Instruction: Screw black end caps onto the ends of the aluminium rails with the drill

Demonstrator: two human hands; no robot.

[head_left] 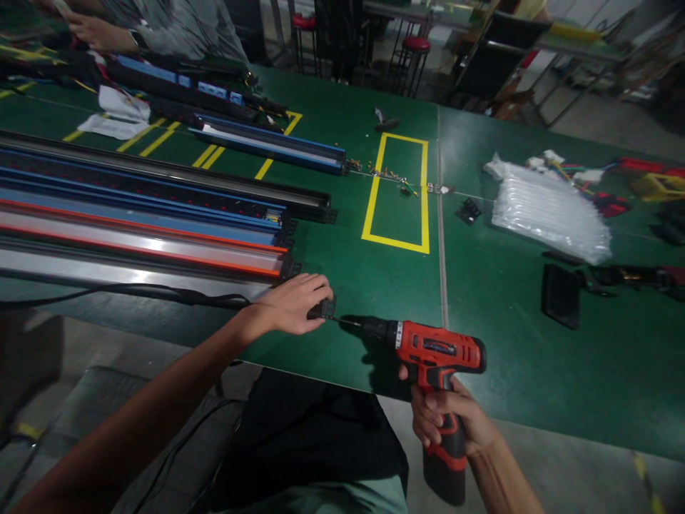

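Observation:
My right hand [447,417] grips the handle of a red and black cordless drill [439,353], held level with its bit pointing left. The bit tip meets a small black end cap [324,308] at the end of a long silver rail [128,275]. My left hand [294,303] pinches that end cap and steadies it against the rail near the front edge of the green table [497,335].
Several long rails, black, blue and red-edged [160,214], lie side by side on the left. A yellow taped rectangle [399,193] marks the middle, with small screws above it. A clear plastic bag [551,210], black parts [561,294] and wires lie right. Another person [160,28] works at far left.

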